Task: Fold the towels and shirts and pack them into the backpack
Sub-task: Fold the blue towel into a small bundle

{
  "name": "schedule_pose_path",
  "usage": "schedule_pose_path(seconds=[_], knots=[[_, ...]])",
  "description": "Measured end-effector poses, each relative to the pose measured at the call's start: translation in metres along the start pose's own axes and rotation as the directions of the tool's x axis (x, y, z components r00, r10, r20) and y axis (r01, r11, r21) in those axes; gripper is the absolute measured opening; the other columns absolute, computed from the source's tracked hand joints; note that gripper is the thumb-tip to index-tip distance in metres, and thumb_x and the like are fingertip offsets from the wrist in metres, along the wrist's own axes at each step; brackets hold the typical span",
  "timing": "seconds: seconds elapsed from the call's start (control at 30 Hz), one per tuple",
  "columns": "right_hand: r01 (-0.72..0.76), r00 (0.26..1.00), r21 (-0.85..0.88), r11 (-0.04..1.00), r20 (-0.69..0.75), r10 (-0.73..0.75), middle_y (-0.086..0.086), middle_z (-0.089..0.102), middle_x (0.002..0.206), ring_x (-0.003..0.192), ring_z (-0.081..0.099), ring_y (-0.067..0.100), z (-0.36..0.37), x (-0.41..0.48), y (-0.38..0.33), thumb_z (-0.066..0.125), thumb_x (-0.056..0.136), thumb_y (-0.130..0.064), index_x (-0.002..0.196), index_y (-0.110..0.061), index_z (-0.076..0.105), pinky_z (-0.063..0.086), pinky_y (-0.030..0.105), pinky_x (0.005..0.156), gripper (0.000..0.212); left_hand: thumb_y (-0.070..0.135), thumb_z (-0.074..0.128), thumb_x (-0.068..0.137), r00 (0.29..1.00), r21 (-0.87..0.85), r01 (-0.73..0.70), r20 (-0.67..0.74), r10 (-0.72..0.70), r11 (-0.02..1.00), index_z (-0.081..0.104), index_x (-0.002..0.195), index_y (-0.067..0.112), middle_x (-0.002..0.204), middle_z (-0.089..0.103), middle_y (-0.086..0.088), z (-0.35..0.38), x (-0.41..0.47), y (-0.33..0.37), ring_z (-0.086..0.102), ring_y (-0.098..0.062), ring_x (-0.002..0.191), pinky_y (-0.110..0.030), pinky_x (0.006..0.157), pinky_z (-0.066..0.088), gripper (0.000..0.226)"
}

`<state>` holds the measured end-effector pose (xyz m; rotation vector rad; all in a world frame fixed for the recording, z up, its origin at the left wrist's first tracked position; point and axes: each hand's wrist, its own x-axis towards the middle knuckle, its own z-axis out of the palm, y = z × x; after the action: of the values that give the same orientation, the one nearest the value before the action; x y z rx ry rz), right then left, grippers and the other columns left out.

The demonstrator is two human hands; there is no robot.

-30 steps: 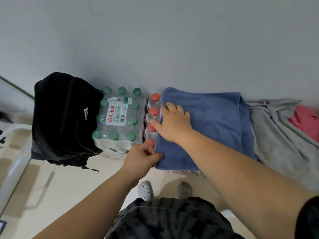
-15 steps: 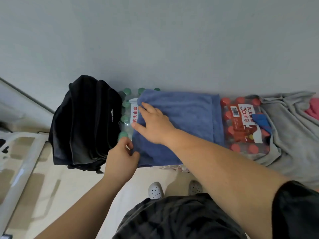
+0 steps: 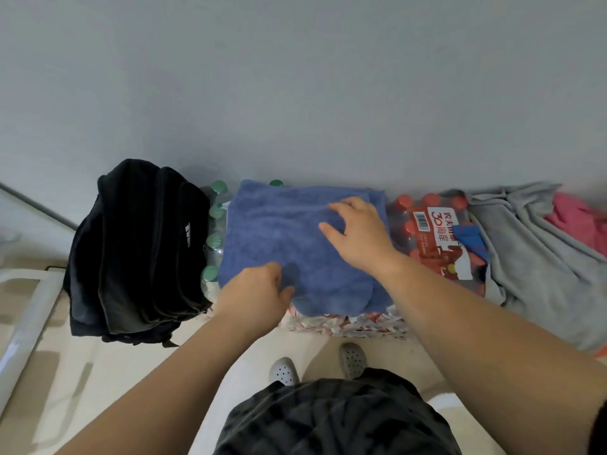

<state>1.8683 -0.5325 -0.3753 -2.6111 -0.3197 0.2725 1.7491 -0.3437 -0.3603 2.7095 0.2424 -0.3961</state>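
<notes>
towel (image 3: 289, 238) over green-capped bottles (image 3: 215, 239), backpack (image 3: 138, 251) beside

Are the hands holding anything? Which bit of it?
The left hand seems to grip the blue towel at its near edge; the right hand only rests flat on top.

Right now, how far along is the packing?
Done: blue towel looks folded, lying on the bottle packs. In hand: right hand presses it flat, left hand grips its near corner. Left: grey garment and pink garment lie unfolded; black backpack stands beside, inside hidden.
</notes>
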Motion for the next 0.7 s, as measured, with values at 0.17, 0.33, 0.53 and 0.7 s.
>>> schedule_pose_path(seconds=[0.17, 0.33, 0.53, 0.7], knots=[[-0.087, 0.994, -0.058, 0.995, 0.056, 0.09, 0.009, 0.058, 0.134, 0.125, 0.048, 0.035, -0.033, 0.004, 0.066, 0.06, 0.094, -0.045, 0.131, -0.021, 0.063, 0.039, 0.044, 0.108, 0.044, 0.048, 0.063, 0.088, 0.994, -0.034, -0.105, 0.019, 0.106, 0.994, 0.044, 0.063, 0.023, 0.064, 0.052, 0.005, 0.022, 0.014, 0.065, 0.055, -0.021, 0.069, -0.031, 0.056, 0.034, 0.041], [0.051, 0.987, -0.037, 0.998, 0.154, -0.044, 0.001, 0.054, 0.142, 0.131, 0.041, 0.03, -0.045, 0.011, 0.089, 0.06, 0.094, -0.047, 0.137, -0.027, 0.059, 0.036, 0.042, 0.11, 0.047, 0.047, 0.061, 0.089, 0.995, 0.039, -0.078, 0.072, 0.075, 0.996, 0.055, 0.064, 0.015, 0.061, 0.058, 0.001, 0.045, 0.019, 0.123, 0.058, -0.02, 0.063, -0.032, 0.053, 0.043, 0.041], [0.191, 0.941, -0.073, 0.979, 0.297, -0.161, -0.006, 0.037, 0.158, 0.14, 0.031, 0.029, -0.049, 0.021, 0.099, 0.056, 0.096, -0.049, 0.148, -0.032, 0.046, 0.027, 0.045, 0.117, 0.056, 0.048, 0.061, 0.087, 0.994, 0.172, 0.103, 0.02, -0.108, 0.98, 0.042, 0.061, 0.021, 0.059, 0.046, 0.004, 0.069, 0.019, 0.148, 0.039, -0.013, 0.05, -0.029, 0.046, 0.028, 0.042], [0.241, 0.92, -0.041, 0.97, 0.328, -0.214, -0.007, 0.032, 0.161, 0.143, 0.026, 0.032, -0.049, 0.022, 0.1, 0.056, 0.096, -0.046, 0.152, -0.032, 0.04, 0.024, 0.049, 0.118, 0.059, 0.029, 0.06, 0.082, 0.991, 0.211, 0.136, -0.017, -0.135, 0.968, 0.036, 0.062, 0.02, 0.058, 0.041, 0.005, 0.072, 0.011, 0.15, 0.035, -0.014, 0.049, -0.03, 0.048, 0.026, 0.033]])
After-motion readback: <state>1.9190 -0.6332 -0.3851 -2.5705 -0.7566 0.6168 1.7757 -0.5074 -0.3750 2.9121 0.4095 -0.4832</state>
